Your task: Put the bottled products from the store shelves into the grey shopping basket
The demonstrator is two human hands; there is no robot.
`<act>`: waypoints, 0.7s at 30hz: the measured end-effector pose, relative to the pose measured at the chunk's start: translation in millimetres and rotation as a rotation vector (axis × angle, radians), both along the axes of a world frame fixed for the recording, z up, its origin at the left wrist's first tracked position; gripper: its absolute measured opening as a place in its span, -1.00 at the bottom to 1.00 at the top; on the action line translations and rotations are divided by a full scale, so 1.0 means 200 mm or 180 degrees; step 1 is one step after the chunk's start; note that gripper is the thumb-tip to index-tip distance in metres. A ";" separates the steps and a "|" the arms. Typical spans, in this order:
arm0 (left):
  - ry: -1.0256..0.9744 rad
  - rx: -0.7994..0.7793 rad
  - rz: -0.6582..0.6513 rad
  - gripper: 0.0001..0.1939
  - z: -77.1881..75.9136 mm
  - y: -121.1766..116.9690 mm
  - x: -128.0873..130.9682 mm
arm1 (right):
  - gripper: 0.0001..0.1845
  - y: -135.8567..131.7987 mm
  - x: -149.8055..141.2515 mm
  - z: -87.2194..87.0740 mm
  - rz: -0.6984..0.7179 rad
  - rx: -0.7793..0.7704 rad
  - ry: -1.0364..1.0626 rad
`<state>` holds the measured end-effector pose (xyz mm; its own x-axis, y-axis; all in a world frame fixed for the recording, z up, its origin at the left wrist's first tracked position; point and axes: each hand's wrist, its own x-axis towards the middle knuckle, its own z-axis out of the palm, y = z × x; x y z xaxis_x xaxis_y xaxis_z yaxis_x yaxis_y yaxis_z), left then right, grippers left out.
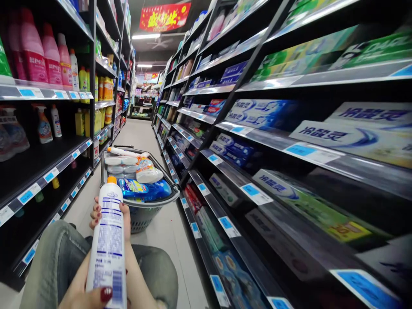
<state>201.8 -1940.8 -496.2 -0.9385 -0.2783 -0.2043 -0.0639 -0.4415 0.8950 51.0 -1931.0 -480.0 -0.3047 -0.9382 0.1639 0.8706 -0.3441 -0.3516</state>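
A white cleaner bottle point(107, 240) with an orange cap stands tilted in front of me, its printed label and barcode facing up. Around its upper part wraps my right hand point(126, 221), fingers showing on the left side and thumb on the right. My left hand point(93, 298) grips the lower end, thumb across the front, much of the hand hidden or out of frame. Just beyond the bottle, a grey shopping basket point(141, 214) on the floor holds a spray bottle point(148, 171), wrapped rolls or cans point(120, 161) and blue packs point(154, 191).
Shelves point(45, 180) on the left carry pink bottles point(34, 56) and other cleaners. Shelves point(225, 214) on the right hold toothpaste boxes point(328, 133). My bent knees point(54, 253) flank the bottle. The aisle floor point(137, 133) runs ahead under a red banner point(165, 17).
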 end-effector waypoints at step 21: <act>0.0199 -0.0491 0.0370 -0.41 0.01 -0.20 -0.12 | -0.30 0.07 0.08 0.02 0.0492 -0.0667 0.1110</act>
